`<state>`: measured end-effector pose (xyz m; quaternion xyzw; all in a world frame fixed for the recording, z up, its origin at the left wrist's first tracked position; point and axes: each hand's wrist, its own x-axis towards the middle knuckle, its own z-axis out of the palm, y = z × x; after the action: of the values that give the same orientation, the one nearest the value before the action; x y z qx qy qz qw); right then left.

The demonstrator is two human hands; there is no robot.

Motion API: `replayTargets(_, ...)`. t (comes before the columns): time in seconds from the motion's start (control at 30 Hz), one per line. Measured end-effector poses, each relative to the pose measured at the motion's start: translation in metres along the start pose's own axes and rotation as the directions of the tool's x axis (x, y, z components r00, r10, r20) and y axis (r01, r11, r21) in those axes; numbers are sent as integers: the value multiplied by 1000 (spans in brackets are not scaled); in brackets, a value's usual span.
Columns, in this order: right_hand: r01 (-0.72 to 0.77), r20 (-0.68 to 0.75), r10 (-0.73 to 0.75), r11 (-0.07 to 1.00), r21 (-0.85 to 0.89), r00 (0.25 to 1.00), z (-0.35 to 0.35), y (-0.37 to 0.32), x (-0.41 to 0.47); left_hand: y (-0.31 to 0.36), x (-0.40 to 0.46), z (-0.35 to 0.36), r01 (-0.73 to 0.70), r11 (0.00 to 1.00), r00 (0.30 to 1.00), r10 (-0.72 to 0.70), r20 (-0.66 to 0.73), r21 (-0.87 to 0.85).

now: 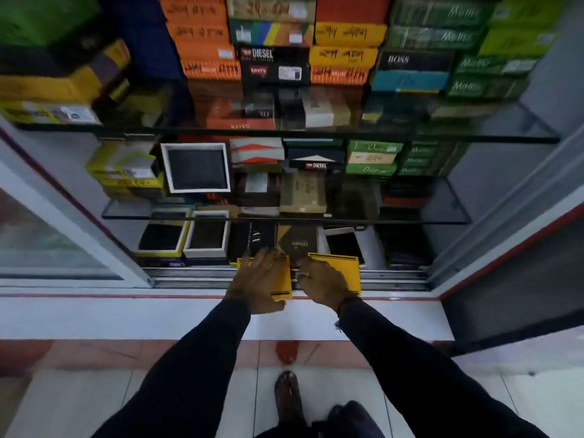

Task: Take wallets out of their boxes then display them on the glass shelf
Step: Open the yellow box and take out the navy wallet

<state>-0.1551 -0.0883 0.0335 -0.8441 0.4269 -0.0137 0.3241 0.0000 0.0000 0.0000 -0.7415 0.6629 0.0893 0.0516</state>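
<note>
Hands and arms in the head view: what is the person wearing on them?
Both arms are covered to the wrist by long dark sleeves, navy or black. The left hand is bare, no glove, and no ring can be made out. The right hand is also bare, with a dark band or bracelet at the wrist, a frayed bit of thread hanging beside it.

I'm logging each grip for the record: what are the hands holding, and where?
Each holds a yellow box piece: left hand over the left piece, right hand at the right piece's inner edge.

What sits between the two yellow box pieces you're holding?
In the head view, between the left yellow piece and the right yellow piece shows a dark brown box lying on the cabinet floor behind the hands.
</note>
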Motion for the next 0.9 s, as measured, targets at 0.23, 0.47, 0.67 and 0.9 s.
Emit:
replayTargets(0.23, -286, 309, 201, 923, 259, 930, 15, 4, 24, -8, 40, 3, -44, 999, 998, 44, 51, -1)
replayTargets(0.47, -355, 192, 299, 826, 439, 935, 28, 4, 30, -33, 27, -14, -55, 965, 998, 54, -11, -257)
replayTargets(0.67, -434, 94, 426, 855, 282, 900, 47, -8, 38, -59, 7, -37, 30, 863, 999, -9, 44, -504)
replayTargets(0.9, -421, -3, 436, 870, 258, 900, 53, -13, 45, -109, -36, -44, 117, 609, 992, -107, 65, -784)
